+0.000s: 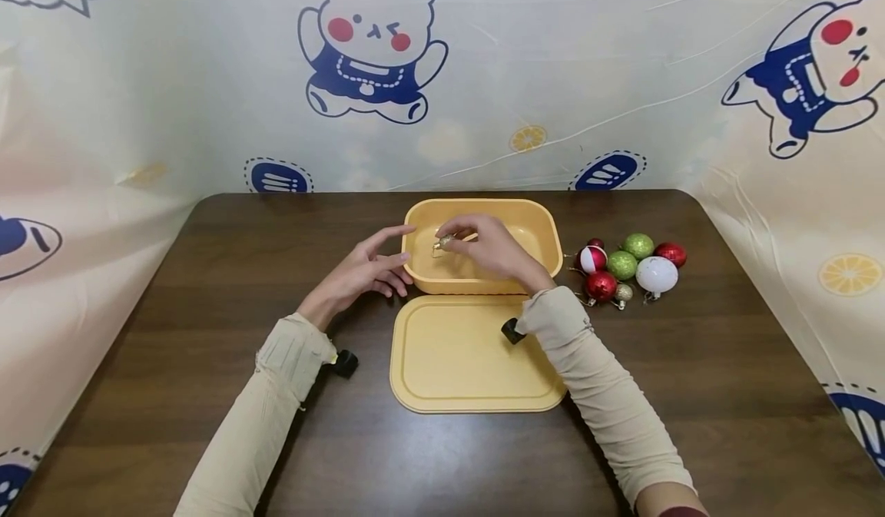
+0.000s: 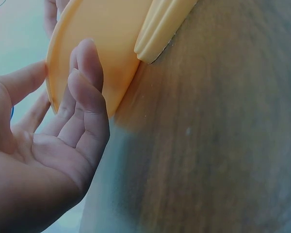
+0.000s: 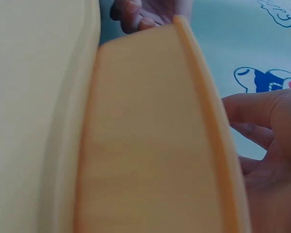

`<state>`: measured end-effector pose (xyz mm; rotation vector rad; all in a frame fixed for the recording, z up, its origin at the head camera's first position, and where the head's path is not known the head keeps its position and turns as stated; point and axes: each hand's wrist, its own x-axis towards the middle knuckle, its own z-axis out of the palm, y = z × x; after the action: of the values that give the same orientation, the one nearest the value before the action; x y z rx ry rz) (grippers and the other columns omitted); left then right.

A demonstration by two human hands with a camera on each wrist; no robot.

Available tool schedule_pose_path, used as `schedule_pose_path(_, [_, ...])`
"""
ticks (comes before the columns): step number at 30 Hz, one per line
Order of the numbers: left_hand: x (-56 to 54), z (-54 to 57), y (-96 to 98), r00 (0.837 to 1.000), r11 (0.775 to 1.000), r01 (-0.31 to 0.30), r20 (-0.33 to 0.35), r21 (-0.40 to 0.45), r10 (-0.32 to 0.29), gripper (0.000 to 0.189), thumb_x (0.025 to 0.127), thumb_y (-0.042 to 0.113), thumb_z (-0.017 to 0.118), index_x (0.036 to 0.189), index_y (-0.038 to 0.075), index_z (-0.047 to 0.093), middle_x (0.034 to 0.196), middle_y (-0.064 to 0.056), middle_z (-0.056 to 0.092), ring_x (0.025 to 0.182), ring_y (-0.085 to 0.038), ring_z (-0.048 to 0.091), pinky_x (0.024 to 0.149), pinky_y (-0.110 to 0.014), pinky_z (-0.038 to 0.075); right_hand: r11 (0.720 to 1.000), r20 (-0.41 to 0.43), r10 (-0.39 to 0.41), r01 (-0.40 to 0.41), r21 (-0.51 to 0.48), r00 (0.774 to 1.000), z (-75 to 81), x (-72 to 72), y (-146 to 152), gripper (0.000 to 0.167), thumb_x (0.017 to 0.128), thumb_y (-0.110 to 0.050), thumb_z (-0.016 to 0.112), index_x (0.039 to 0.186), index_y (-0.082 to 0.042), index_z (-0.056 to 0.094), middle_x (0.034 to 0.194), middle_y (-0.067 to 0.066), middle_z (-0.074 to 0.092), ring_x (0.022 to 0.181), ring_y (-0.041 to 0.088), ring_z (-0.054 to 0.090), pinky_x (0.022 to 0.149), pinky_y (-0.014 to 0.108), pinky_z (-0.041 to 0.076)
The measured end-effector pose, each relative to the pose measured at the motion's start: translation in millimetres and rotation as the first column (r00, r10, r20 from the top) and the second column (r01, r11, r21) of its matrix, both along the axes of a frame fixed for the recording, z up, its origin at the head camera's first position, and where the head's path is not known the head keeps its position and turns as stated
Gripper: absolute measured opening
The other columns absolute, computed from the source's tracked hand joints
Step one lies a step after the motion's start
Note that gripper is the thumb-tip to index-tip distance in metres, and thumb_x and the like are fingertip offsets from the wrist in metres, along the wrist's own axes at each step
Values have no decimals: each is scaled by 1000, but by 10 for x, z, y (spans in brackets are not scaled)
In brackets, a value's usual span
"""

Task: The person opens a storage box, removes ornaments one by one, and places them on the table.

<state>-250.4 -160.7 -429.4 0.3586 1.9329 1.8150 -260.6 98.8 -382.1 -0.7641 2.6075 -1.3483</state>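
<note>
Over the inside of a yellow rectangular box [image 1: 477, 203], my right hand [image 1: 487, 246] pinches a small glittery gold ornament ball [image 1: 445, 242] with a metal cap and a hanging loop. In the right wrist view, the box wall [image 3: 140, 121] hides the fingertips and the ornament. My left hand [image 1: 366, 271] is at the box's left end, its fingers loosely spread. In the left wrist view, the left hand [image 2: 63, 126] has its thumb and fingers around the box's end [image 2: 111, 29], touching the rim.
A flat yellow lid [image 1: 477, 356] lies on the dark wooden table [image 1: 242, 271], right in front of the box. To the right sits a cluster of Christmas balls: red ones [image 1: 601, 286], green ones [image 1: 621, 265], a white one [image 1: 657, 275] and a small gold one [image 1: 624, 293].
</note>
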Motion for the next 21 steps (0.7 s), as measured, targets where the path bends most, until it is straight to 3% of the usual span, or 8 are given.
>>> schedule_pose_path(11, [-2,6,-8,1000,1000,-1,1,9,1,55,100,31,62,150,34,40,88,-20,71,71,-28,71,58,-40,58,999,-42,-41,41,-6,998,142,11,147,29,95,-14,69,122,-4,66,114,7,68,106,22,63,89,40,52])
schedule_pose_path(21, [5,13,-7,1000,1000,-1,-2,-3,1,55,100,31,62,150,34,40,89,-21,71,71,-28,71,59,-41,58,997,-32,-70,69,-33,997,205,42,216,17,94,-14,70,109,-6,68,105,6,68,100,19,64,88,37,54])
